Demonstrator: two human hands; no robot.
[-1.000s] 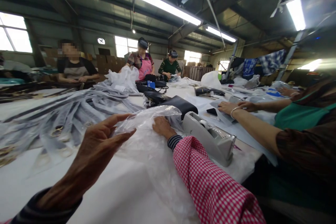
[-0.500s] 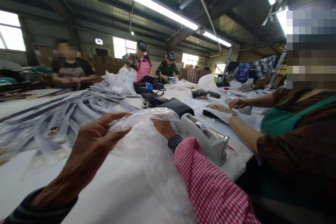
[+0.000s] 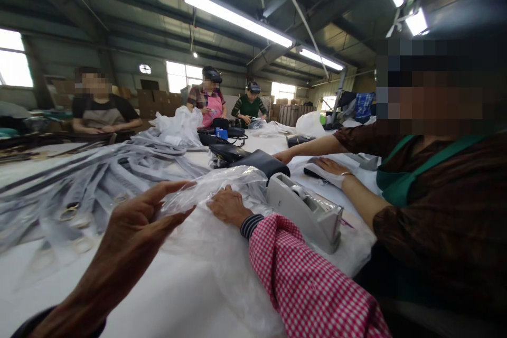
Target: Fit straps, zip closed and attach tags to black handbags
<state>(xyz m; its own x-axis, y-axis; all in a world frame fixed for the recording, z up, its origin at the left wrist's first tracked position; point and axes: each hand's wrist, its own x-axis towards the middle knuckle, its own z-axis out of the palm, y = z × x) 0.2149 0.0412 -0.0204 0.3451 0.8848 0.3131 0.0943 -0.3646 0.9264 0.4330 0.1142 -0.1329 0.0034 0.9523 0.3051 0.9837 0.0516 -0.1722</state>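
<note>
Thumb & forefinger of L hand (image 3: 132, 232) stand well apart w/ film of the clear plastic bag (image 3: 249, 175) at the gap, tho can't tell if the other fingers pinch it; R hand (image 3: 228, 207) rests w/ bent fingers against the same film, grip unclear. Bag lies crumpled on the white table (image 3: 158, 296), just left of the grey tape dispenser (image 3: 304, 211) & nearer than the black item (image 3: 264, 162). Prob v light, soft, slippery & easy to tear, so best taken by a loose edge btwn thumb & fingertip, w/ min pull.
</note>
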